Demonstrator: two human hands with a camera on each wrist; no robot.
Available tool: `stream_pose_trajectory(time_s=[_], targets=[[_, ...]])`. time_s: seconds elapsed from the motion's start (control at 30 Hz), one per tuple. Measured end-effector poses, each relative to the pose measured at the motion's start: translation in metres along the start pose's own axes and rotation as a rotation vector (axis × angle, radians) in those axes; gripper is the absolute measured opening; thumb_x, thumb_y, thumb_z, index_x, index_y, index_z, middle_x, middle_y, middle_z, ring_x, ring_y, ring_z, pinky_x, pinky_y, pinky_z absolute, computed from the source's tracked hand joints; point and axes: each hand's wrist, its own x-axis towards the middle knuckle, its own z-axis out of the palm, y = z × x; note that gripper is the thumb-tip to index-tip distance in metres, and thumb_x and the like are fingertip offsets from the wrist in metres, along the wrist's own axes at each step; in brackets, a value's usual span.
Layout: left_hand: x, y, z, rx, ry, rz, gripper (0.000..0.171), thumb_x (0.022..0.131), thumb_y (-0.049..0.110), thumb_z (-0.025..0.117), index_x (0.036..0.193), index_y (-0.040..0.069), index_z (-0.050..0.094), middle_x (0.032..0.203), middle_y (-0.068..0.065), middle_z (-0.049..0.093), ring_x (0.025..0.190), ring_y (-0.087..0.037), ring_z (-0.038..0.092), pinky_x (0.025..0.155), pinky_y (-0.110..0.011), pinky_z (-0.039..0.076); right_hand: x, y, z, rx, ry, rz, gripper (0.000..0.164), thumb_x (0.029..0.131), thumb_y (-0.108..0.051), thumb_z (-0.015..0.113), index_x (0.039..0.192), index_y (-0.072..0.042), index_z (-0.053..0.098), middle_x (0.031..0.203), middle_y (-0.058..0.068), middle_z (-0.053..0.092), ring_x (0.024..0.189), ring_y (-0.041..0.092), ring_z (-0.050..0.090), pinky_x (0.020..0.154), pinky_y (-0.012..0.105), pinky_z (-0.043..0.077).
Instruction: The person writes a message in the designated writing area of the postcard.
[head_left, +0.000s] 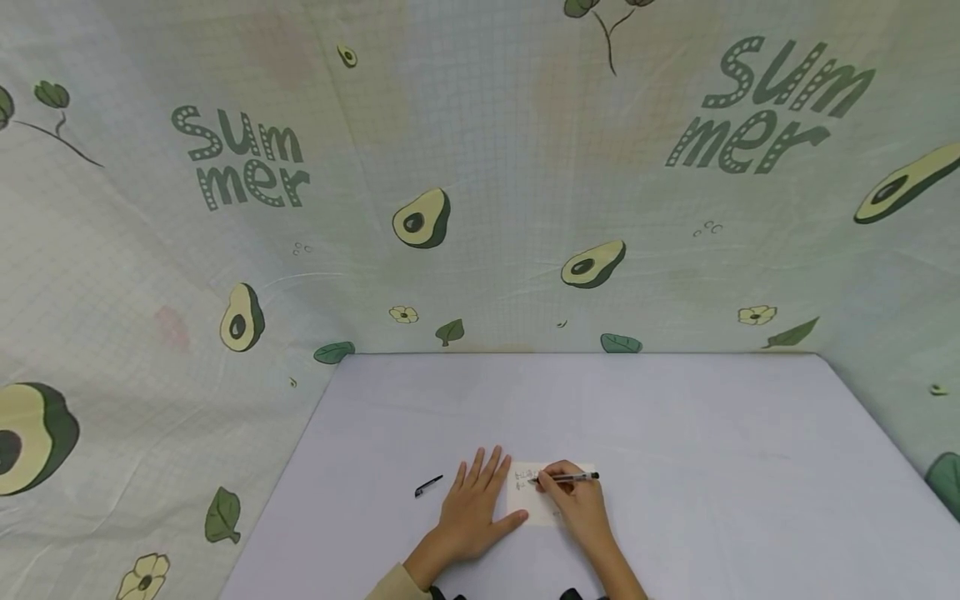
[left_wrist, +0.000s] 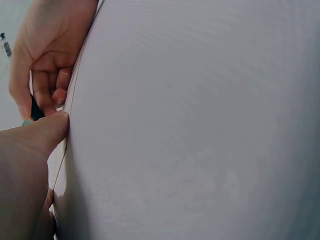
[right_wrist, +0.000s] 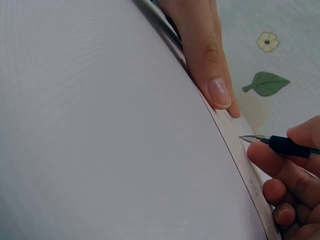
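A pale square sheet of paper (head_left: 536, 512) lies on the table, with handwriting along its upper left part. My right hand (head_left: 579, 507) pinches a pen (head_left: 577, 477), its tip at the written lines. In the right wrist view the pen (right_wrist: 290, 146) shows a dark grip and a pointed metal tip close over the paper (right_wrist: 227, 131). My left hand (head_left: 474, 510) lies flat with fingers spread, its thumb on the paper's left edge. In the left wrist view the left thumb (left_wrist: 52, 129) points toward the curled right hand (left_wrist: 52, 55).
A black pen cap (head_left: 428, 486) lies on the table left of the left hand. The white table (head_left: 712, 450) stretches back to a hanging cloth (head_left: 495, 150) printed with avocados, leaves and the word summer, which also runs along both sides.
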Motion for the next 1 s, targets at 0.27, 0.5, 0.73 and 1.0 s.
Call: stream_pose_trajectory(time_s=[0.27, 0.5, 0.73, 1.0], targets=[[0.0008, -0.0028, 0.0052, 0.012, 0.008, 0.001, 0.087, 0.097, 0.069, 0.038, 0.159, 0.01, 0.024, 0.165, -0.011, 0.015, 0.151, -0.036, 0.009, 0.116, -0.06, 0.014, -0.0011, 0.0019, 0.0003, -0.012, -0.01, 0.015, 0.005, 0.091, -0.008, 0.072, 0.086, -0.007, 0.072, 0.074, -0.002, 0.07, 0.069, 0.012, 0.065, 0.064, 0.022, 0.05], [0.0008, -0.0036, 0.006, 0.014, 0.013, 0.005, 0.087, 0.097, 0.07, 0.037, 0.159, 0.01, 0.023, 0.166, -0.011, 0.014, 0.151, -0.036, 0.009, 0.116, -0.06, 0.014, -0.001, 0.0024, 0.0016, -0.03, 0.008, 0.005, 0.006, 0.093, -0.012, 0.071, 0.087, -0.01, 0.071, 0.075, -0.005, 0.07, 0.069, 0.011, 0.064, 0.064, 0.023, 0.048], [0.0014, -0.0049, 0.0067, 0.019, 0.0, -0.001, 0.088, 0.097, 0.071, 0.036, 0.16, 0.011, 0.022, 0.166, -0.009, 0.013, 0.151, -0.034, 0.007, 0.117, -0.058, 0.013, -0.0018, 0.001, 0.002, -0.04, 0.024, -0.005, 0.005, 0.093, -0.012, 0.071, 0.088, -0.01, 0.071, 0.075, -0.005, 0.07, 0.07, 0.011, 0.064, 0.065, 0.023, 0.049], [0.0014, -0.0042, 0.0051, 0.019, -0.005, -0.005, 0.088, 0.096, 0.071, 0.036, 0.16, 0.011, 0.021, 0.166, -0.009, 0.012, 0.151, -0.034, 0.007, 0.118, -0.057, 0.013, -0.0012, 0.0023, 0.0018, -0.042, 0.015, 0.007, 0.005, 0.093, -0.012, 0.071, 0.088, -0.011, 0.071, 0.075, -0.005, 0.07, 0.07, 0.011, 0.064, 0.065, 0.023, 0.049]])
